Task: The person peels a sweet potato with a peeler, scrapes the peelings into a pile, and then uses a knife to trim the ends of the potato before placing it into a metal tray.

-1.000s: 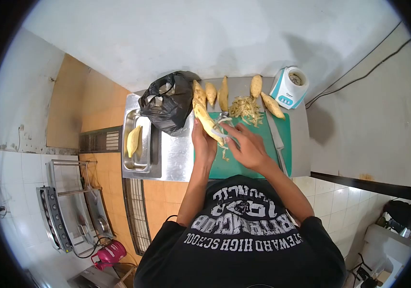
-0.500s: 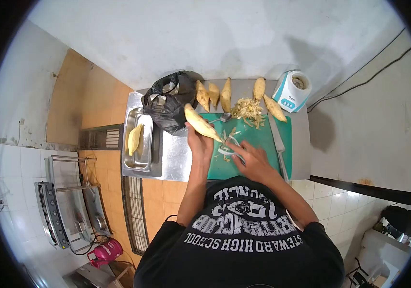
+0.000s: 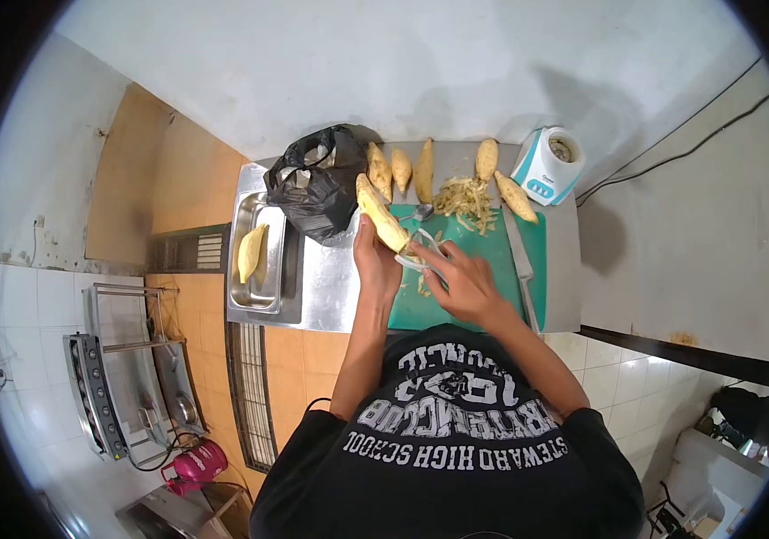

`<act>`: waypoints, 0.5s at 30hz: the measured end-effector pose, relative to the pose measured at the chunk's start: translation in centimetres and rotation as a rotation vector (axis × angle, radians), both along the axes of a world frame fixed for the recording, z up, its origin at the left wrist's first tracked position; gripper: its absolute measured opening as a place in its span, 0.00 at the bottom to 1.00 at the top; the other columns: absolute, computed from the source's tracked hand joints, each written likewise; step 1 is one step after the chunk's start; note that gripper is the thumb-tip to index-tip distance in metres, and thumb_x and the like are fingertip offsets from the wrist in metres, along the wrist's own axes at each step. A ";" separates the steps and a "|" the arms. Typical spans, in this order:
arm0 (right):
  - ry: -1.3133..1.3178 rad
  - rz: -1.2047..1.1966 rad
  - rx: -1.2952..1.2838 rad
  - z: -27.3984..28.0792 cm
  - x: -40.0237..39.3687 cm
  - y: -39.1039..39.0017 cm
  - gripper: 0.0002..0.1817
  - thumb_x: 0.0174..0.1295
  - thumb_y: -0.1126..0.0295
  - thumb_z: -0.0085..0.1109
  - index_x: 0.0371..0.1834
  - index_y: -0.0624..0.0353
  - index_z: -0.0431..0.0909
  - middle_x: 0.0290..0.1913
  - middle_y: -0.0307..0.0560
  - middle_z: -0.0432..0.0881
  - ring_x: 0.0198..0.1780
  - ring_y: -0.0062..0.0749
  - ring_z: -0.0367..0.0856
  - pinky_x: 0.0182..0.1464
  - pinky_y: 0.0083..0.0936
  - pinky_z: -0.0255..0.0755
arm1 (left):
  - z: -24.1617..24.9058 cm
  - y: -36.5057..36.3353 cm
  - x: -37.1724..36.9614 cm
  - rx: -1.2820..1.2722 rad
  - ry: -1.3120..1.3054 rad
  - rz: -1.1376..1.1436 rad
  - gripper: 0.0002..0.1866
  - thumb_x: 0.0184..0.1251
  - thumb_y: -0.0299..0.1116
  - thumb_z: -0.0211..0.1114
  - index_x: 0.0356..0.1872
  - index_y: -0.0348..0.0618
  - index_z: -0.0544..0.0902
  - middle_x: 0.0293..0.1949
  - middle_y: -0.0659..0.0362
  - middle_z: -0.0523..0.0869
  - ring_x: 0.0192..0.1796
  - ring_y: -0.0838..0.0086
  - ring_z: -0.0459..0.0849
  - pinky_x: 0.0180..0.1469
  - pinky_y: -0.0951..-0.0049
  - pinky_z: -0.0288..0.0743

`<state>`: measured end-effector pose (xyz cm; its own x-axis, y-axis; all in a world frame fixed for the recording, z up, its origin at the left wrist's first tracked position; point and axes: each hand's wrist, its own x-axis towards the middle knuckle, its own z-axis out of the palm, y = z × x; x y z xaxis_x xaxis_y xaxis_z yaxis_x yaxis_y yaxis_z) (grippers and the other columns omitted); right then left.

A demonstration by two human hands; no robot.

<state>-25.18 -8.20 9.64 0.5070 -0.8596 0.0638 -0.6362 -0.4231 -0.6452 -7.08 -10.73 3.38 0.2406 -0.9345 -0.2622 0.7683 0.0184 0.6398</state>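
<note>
My left hand (image 3: 373, 265) is closed around a pale yellow, largely peeled sweet potato (image 3: 379, 212), held at a slant over the left edge of the green cutting board (image 3: 492, 292). In my right hand (image 3: 465, 283) is a white-framed peeler (image 3: 408, 262), which meets the lower end of the sweet potato. Its blade is too small to make out. Scraps of peel lie on the board beneath both hands. Farther back, a pile of peelings (image 3: 463, 201) sits beside a spoon (image 3: 423, 212), partly hidden by the sweet potato. A knife (image 3: 520, 260) rests along the board's right side.
Several unpeeled sweet potatoes (image 3: 424, 171) line the back of the counter. A black plastic bag (image 3: 317, 198) stands at left, beside a metal tray (image 3: 258, 304) holding a peeled sweet potato (image 3: 250, 251). At back right is a white-and-turquoise appliance base (image 3: 542, 171).
The sweet potato has turned in my left hand and shows a different, yellower side. My right hand has moved the peeler slightly up and left, against its lower end.
</note>
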 end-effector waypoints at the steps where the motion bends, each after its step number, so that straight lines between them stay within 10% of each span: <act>1: -0.006 -0.007 -0.014 -0.5 -0.2 0.3 0.26 0.71 0.61 0.56 0.73 0.40 0.75 0.50 0.54 0.80 0.39 0.54 0.85 0.41 0.49 0.78 | -0.5 -0.2 0.4 -0.001 0.000 0.003 0.26 0.85 0.54 0.47 0.63 0.41 0.75 0.47 0.55 0.82 0.51 0.66 0.81 0.56 0.59 0.77; 15: -0.038 -0.012 -0.040 0.5 0.2 -0.8 0.26 0.71 0.63 0.56 0.73 0.41 0.75 0.47 0.53 0.80 0.39 0.52 0.83 0.42 0.45 0.76 | 1.3 -0.6 -0.4 -0.021 0.183 0.022 0.25 0.87 0.50 0.42 0.72 0.46 0.71 0.50 0.58 0.80 0.50 0.67 0.79 0.63 0.54 0.74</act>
